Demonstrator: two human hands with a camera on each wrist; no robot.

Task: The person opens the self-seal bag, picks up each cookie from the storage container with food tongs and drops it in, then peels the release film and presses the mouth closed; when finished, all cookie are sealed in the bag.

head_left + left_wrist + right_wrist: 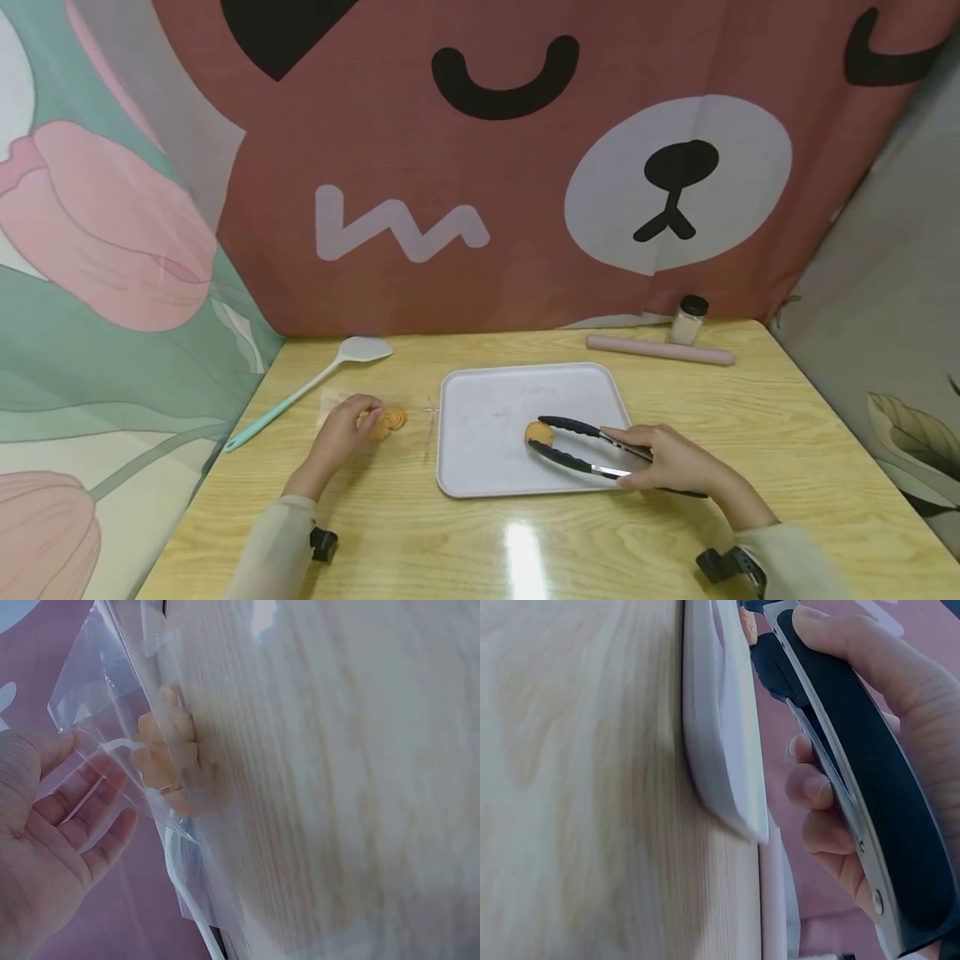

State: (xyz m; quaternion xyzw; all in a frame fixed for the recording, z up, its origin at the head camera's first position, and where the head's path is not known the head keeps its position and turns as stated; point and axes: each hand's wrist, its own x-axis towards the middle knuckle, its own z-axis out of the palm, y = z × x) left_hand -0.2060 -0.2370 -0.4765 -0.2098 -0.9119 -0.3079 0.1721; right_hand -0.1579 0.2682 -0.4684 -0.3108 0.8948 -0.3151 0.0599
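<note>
My left hand (pixel 343 429) pinches the edge of a clear plastic bag (pixel 94 690) at the left of the table. Several golden cookies (pixel 393 418) lie inside the bag, partly behind my fingers in the head view. In my right hand (pixel 675 462) is a pair of tongs (pixel 573 427) with black tips and handles, fingers and thumb wrapped round its arms. One round cookie (pixel 538 433) sits between the tong tips, over the white tray (pixel 480 396). Whether that cookie touches the tray I cannot tell.
A turner (pixel 363 349) with a mint handle lies at the back left. Behind the tray, to the right, a pink rolling pin (pixel 652 347) lies before a black-lidded glass jar (pixel 686 325). A printed cloth (pixel 517 292) hangs along the table's back edge.
</note>
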